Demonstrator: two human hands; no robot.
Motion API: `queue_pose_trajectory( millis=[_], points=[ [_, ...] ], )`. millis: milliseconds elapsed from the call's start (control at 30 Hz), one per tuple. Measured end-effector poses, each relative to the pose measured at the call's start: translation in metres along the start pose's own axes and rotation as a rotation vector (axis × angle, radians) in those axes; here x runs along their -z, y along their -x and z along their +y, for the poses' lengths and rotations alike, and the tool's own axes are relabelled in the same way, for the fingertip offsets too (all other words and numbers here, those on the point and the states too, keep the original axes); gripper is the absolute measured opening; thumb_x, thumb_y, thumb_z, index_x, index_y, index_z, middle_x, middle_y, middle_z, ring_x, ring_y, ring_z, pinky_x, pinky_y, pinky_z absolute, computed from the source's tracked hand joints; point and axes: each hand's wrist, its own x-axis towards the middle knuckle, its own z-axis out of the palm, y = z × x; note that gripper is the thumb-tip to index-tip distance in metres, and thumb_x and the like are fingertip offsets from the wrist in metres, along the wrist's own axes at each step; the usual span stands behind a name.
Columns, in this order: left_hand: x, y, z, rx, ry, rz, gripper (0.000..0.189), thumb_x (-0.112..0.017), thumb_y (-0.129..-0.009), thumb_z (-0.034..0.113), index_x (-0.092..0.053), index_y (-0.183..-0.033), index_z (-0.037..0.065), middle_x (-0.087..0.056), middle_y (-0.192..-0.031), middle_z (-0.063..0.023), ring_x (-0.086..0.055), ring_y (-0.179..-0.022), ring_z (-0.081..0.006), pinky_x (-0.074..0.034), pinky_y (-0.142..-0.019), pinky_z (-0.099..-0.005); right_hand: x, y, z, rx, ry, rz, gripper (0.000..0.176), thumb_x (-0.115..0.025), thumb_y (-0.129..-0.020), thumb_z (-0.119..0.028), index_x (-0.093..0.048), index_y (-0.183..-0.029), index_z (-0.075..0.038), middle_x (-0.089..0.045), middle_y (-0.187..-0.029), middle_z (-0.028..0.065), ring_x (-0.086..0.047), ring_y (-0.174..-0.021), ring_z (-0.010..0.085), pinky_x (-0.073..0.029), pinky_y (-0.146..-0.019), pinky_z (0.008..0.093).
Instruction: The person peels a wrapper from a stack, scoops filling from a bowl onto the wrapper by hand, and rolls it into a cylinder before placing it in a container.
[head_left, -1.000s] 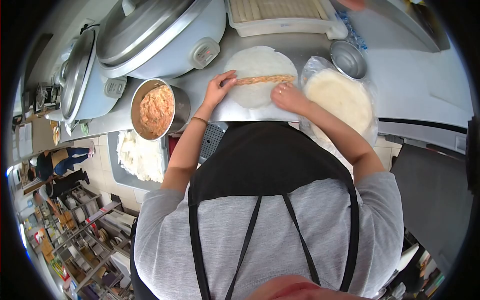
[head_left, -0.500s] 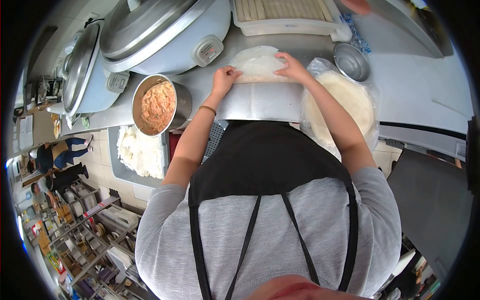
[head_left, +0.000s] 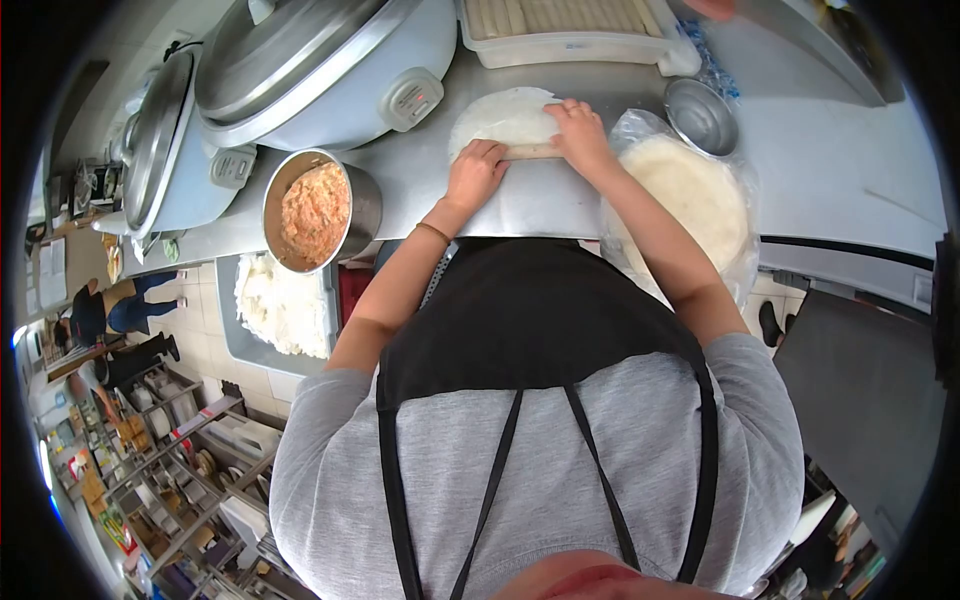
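A thin, pale round wrapper (head_left: pixel 505 115) lies on the steel counter, its near edge folded into a roll around filling that is hidden. At the roll's left end my left hand (head_left: pixel 479 172) has its fingers curled over the wrapper. The right end is under my right hand (head_left: pixel 582 137), its fingers bent and pressed on the roll. A metal pot (head_left: pixel 362 210) of orange-pink filling (head_left: pixel 315 213) stands to the left. To the right, a stack of round wrappers (head_left: pixel 690 195) rests in clear plastic, with a metal bowl (head_left: pixel 702 118) behind it.
Two large cookers (head_left: pixel 330 95) (head_left: pixel 175 150) stand at the left. A plastic tray (head_left: pixel 575 50) of rolls is at the back. Below the counter, a grey bin (head_left: pixel 270 345) holds white shreds. People (head_left: pixel 125 308) stand far left; a foot (head_left: pixel 770 323) shows at right.
Both hands have closed over the wrapper's near edge, which is now a narrower roll. My left hand has moved right, and my right hand slightly down.
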Motion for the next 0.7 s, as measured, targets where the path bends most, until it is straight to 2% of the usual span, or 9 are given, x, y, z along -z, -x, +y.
queue_pose_trajectory(
  millis=[33,67,133,233,367,433,533,633,700],
  points=[
    [0.0,0.0,0.0,0.003,-0.001,0.0,0.022,-0.068,-0.071,0.012,-0.065,-0.091,0.005,-0.062,-0.094,-0.0104,-0.057,-0.088,-0.0295,-0.047,-0.078,-0.037,-0.003,0.001,-0.007,0.229,0.252,0.166,0.036,-0.069,-0.069,-0.016,-0.058,-0.103,-0.013,-0.06,-0.093,0.0105,-0.056,-0.095,0.027,-0.044,-0.082,0.0356],
    [-0.001,0.0,0.0,0.015,0.018,0.008,0.021,-0.069,-0.069,0.012,-0.065,-0.088,0.004,-0.061,-0.09,-0.0096,-0.056,-0.087,-0.0281,-0.047,-0.077,-0.0367,-0.008,0.002,-0.016,0.229,0.251,0.165,0.036,-0.069,-0.069,-0.016,-0.058,-0.103,-0.013,-0.06,-0.093,0.0105,-0.056,-0.095,0.027,-0.044,-0.082,0.0356],
    [-0.001,-0.001,-0.003,0.027,0.042,0.017,0.021,-0.07,-0.067,0.011,-0.065,-0.086,0.003,-0.06,-0.087,-0.0088,-0.056,-0.087,-0.0267,-0.047,-0.077,-0.0365,-0.021,0.004,-0.027,0.244,-0.029,-0.151,0.023,-0.068,-0.069,-0.017,-0.061,-0.09,-0.011,-0.058,-0.089,0.0073,-0.054,-0.095,0.0248,-0.043,-0.083,0.0346],
    [0.012,0.003,-0.018,0.111,0.055,-0.021,0.02,-0.072,-0.066,0.012,-0.065,-0.083,0.004,-0.059,-0.084,-0.009,-0.055,-0.086,-0.0269,-0.047,-0.075,-0.0376,-0.014,0.012,-0.008,0.169,-0.08,-0.163,0.019,-0.069,-0.069,-0.019,-0.06,-0.083,-0.009,-0.058,-0.089,0.0062,-0.055,-0.093,0.0253,-0.044,-0.082,0.0352],
    [0.039,0.006,-0.035,0.214,0.07,-0.145,0.019,-0.073,-0.067,0.018,-0.066,-0.08,0.005,-0.06,-0.083,-0.0102,-0.056,-0.084,-0.0289,-0.048,-0.072,-0.0385,0.009,0.021,0.022,0.167,-0.096,-0.192,0.022,-0.07,-0.067,-0.02,-0.06,-0.082,-0.009,-0.058,-0.088,0.0068,-0.054,-0.093,0.0256,-0.044,-0.082,0.0361],
    [0.048,0.0,-0.037,0.27,-0.018,-0.279,0.019,-0.071,-0.071,0.019,-0.066,-0.077,0.002,-0.061,-0.079,-0.0131,-0.058,-0.075,-0.0313,-0.048,-0.068,-0.0382,0.014,0.023,0.019,0.156,-0.01,-0.217,0.024,-0.071,-0.066,-0.02,-0.059,-0.083,-0.008,-0.058,-0.088,0.0071,-0.054,-0.094,0.0263,-0.044,-0.082,0.0366],
    [0.021,-0.03,-0.052,0.219,0.049,-0.168,0.019,-0.07,-0.072,0.021,-0.066,-0.075,0.002,-0.062,-0.078,-0.0141,-0.06,-0.074,-0.0307,-0.049,-0.067,-0.0384,-0.012,0.007,-0.012,0.247,-0.084,-0.197,0.024,-0.072,-0.065,-0.018,-0.059,-0.082,-0.008,-0.058,-0.088,0.007,-0.055,-0.095,0.0264,-0.045,-0.082,0.0366],
    [-0.014,-0.064,-0.067,0.225,0.162,-0.184,0.019,-0.07,-0.072,0.022,-0.065,-0.076,0.003,-0.063,-0.08,-0.0128,-0.061,-0.075,-0.0269,-0.049,-0.067,-0.0357,-0.046,-0.004,-0.039,0.3,-0.099,-0.26,0.024,-0.072,-0.065,-0.017,-0.059,-0.083,-0.007,-0.058,-0.09,0.0077,-0.054,-0.096,0.0269,-0.044,-0.083,0.037],
    [-0.026,-0.073,-0.075,0.355,0.279,-0.325,0.024,-0.071,-0.07,0.027,-0.065,-0.075,0.004,-0.063,-0.084,-0.0124,-0.06,-0.078,-0.028,-0.049,-0.072,-0.0366,-0.05,0.001,-0.041,0.276,-0.108,-0.248,0.025,-0.072,-0.065,-0.017,-0.06,-0.085,-0.007,-0.058,-0.09,0.0084,-0.054,-0.096,0.0269,-0.044,-0.083,0.0373]
  ],
)
